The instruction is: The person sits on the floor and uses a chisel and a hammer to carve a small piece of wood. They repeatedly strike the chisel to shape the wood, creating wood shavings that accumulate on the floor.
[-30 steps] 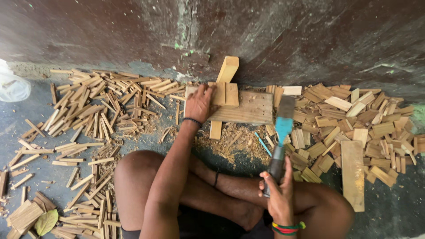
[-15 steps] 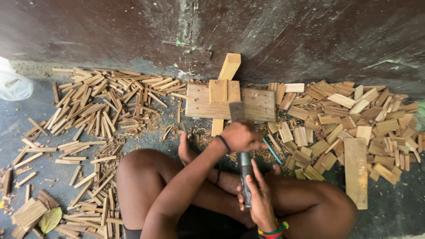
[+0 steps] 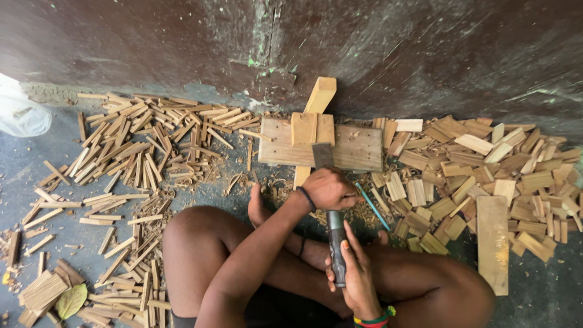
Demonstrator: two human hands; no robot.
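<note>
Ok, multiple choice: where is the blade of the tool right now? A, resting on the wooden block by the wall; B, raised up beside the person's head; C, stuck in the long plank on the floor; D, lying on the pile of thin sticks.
A: the blade sits on the wooden block, with the right hand on the handle and the left hand over it.

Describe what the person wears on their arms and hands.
Both arms are bare, with no sleeves and no gloves. The left hand has a thin dark band around its wrist. The right hand has a stack of bracelets at the wrist, in red, yellow, green and dark stripes.
</note>
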